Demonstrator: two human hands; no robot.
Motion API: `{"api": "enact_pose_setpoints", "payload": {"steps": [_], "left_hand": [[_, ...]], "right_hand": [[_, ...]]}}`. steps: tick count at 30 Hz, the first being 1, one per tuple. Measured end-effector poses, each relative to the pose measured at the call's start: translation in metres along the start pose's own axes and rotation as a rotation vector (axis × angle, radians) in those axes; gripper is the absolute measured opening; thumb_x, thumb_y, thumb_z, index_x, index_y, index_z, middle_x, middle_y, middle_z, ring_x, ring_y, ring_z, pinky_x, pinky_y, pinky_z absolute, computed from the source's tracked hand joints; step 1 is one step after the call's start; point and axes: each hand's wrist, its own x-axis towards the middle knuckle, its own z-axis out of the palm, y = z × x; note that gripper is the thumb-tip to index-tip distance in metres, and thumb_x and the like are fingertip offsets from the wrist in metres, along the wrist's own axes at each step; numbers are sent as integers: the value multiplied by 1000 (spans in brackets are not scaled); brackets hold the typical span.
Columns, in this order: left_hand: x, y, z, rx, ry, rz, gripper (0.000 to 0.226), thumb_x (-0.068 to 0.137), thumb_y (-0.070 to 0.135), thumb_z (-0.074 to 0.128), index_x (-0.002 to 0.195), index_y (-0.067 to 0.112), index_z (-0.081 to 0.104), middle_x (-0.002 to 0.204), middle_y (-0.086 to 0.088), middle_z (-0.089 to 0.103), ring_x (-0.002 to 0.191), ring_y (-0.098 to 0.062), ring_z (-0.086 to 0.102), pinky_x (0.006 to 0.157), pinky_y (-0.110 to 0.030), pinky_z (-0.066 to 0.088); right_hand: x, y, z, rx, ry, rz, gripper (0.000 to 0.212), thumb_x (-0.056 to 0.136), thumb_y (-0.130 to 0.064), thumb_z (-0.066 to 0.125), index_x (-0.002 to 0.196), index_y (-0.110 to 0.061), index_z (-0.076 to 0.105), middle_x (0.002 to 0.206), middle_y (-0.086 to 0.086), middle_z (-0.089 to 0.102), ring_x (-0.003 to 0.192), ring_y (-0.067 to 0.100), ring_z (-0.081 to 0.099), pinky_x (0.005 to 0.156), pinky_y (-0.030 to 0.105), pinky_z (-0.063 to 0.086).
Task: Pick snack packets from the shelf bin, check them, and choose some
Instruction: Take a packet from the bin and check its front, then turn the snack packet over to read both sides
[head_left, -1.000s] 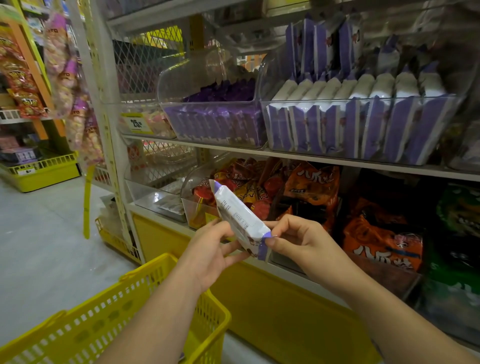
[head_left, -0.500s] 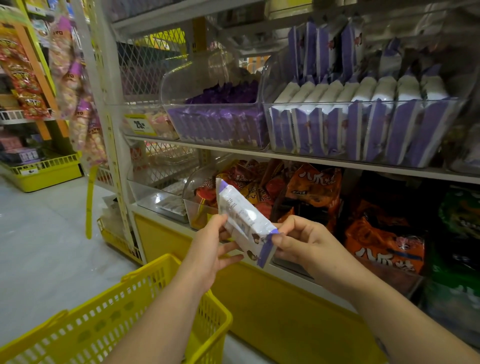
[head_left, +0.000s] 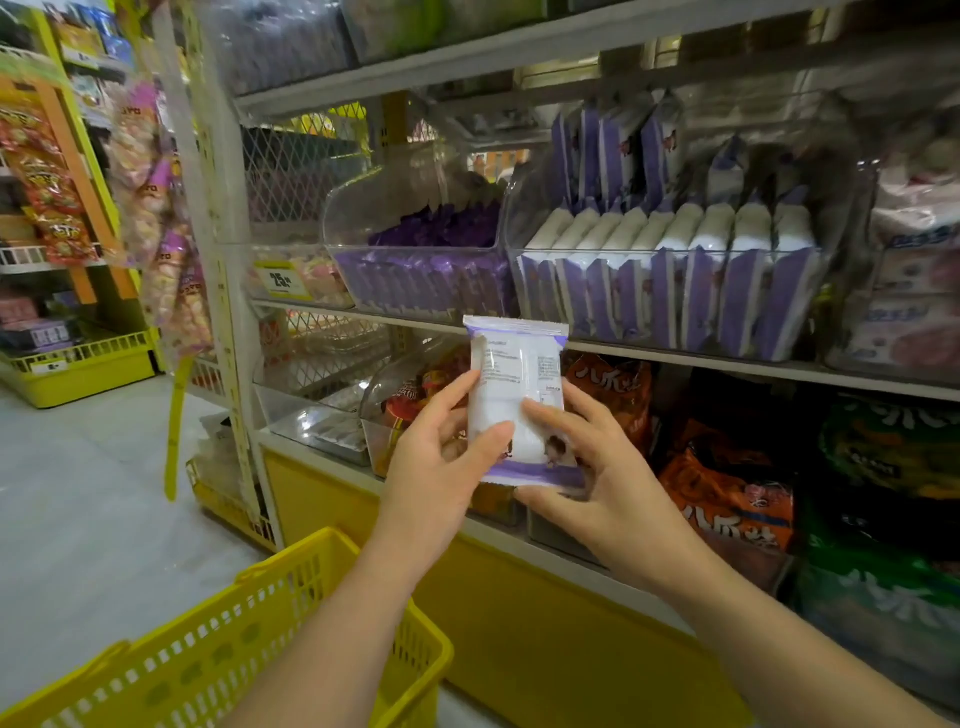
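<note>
Holding a single snack packet (head_left: 519, 384) upright at the centre of the scene, the person is checking it, with the printed back panel facing them. The left hand (head_left: 441, 447) is clamping the packet's left edge, thumb across the face and fingers behind. The right hand (head_left: 597, 483) is pinching the lower right corner in the same way, so each grip is closed on the packet and neither is free. I am judging the task to be partway along: one packet is out and under inspection, while the choosing is not yet done. The clear shelf bin (head_left: 675, 251), at about one o'clock from the packet, is holding a full-looking row of matching white and purple packets. A yellow basket (head_left: 291, 623) is waiting at seven o'clock, below the left forearm, and I cannot tell whether anything is lying in it. As for writing, the packet is showing blocks of small grey print, too fine to read. A yellow price tag (head_left: 280, 279) at ten o'clock is showing "25". The orange bags (head_left: 727, 499) at four o'clock are carrying large white characters that I am not managing to read with confidence.
</note>
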Motion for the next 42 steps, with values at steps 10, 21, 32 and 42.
{"api": "enact_pose_setpoints", "payload": {"steps": [10,21,32,42], "left_hand": [[44,118,56,289,-48,401,40,88,32,68,118,54,53,123,27,59,113,10,55,90,-9,46],[133,162,106,579,-103,470,35,91,19,63,125,30,60,58,-5,58,51,-12,49,56,-17,38],[218,154,139,708,-276,360,36,90,18,57,124,31,57,63,11,59,56,4,55,64,-17,50],[270,136,189,817,-383,315,38,91,27,59,128,28,53,87,12,56,76,-6,55,53,-6,37]], "right_hand": [[32,-75,-92,-392,249,-124,76,71,-64,61,140,-54,30,104,-36,53,102,-8,60,91,20,51],[117,-97,-220,-1059,104,56,34,89,-44,58,121,-37,61,118,-12,66,108,15,62,85,36,53],[203,-62,-264,-1114,-287,293,28,91,-25,56,118,-25,61,126,-2,61,110,22,60,96,33,48],[208,-54,-285,-1281,-320,313,21,87,-30,55,100,-17,65,86,-1,60,83,20,59,84,35,54]]}}
